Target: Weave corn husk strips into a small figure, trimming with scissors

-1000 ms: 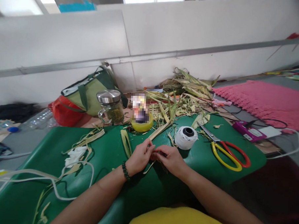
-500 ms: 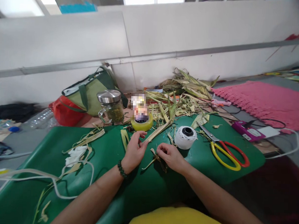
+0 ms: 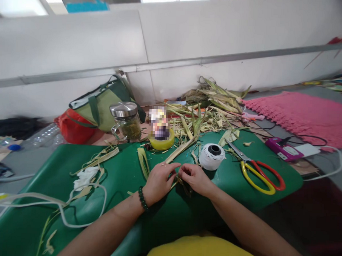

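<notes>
On the green mat, a small brownish bundle of dried husk sits under my fingertips. My right hand is closed in a pinch at the top of this bundle. Close beside it, my left hand, with a dark green bead bracelet at the wrist, has its fingers curled in toward the same spot. Whatever lies between the left fingertips is too small to make out. A long pale husk strip lies just beyond my hands. A white spool of thread stands near my right hand.
Large scissors with red and yellow handles lie at right, near a purple device. Behind are a glass mug, a yellow tape roll and heaped husks. A white cable loops across the left side.
My left hand has moved right and down from the long husk strip to meet my right hand, its fingers curling in. The right hand stays at the bundle.
</notes>
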{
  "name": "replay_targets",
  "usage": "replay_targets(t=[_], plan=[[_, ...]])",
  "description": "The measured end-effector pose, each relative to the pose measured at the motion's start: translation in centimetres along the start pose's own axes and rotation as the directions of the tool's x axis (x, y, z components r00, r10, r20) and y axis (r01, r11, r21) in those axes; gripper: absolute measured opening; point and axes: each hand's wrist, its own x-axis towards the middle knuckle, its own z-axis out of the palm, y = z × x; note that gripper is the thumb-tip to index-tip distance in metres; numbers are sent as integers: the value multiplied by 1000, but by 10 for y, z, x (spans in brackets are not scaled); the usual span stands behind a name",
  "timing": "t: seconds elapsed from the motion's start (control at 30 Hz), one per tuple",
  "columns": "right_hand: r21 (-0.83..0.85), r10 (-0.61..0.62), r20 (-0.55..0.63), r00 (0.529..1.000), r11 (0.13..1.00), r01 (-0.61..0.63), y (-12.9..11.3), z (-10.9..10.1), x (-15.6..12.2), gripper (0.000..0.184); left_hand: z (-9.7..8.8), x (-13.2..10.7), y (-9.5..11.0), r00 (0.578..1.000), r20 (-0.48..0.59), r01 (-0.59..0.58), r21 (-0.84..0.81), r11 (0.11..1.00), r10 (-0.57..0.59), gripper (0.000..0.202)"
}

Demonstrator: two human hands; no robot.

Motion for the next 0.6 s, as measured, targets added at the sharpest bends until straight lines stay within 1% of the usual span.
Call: replay_targets(t=[0.1,0.2,0.27,0.33,0.4,0.47,0.53,0.6], plan=[[-10,-6,-6,1000,1000,6,0,0,1,19,1,-1,-1,999,-16,-36,40,999,37,32],[5,13,1,1000,1000,-13,-2,0,1,20,1,-1,-2,999,-1,-51,59,997,52,22],[9,31,-4,1000,999,-31,-3,0,1,18,0,-1,-2,999,26,-23,58,998,22,16],[11,47,-16,999,999,-47,-4,-1,1,17,-1,0,-1,998,54,39,25,999,-40,17],[10,59,-33,998,998,-58,-5,-1,1,17,-2,2,-2,989,85,123,-60,991,-117,15],[-12,63,-47,997,998,-63,-6,-2,1,18,-4,4,-3,970,154,216,-201,955,-187,14],[-41,63,-54,997,997,-66,-7,-2,1,19,-6,6,-6,941,250,307,-349,885,-228,16],[-49,63,-46,997,997,-66,-8,-2,0,20,-8,7,-8,918,322,365,-447,817,-233,19]])
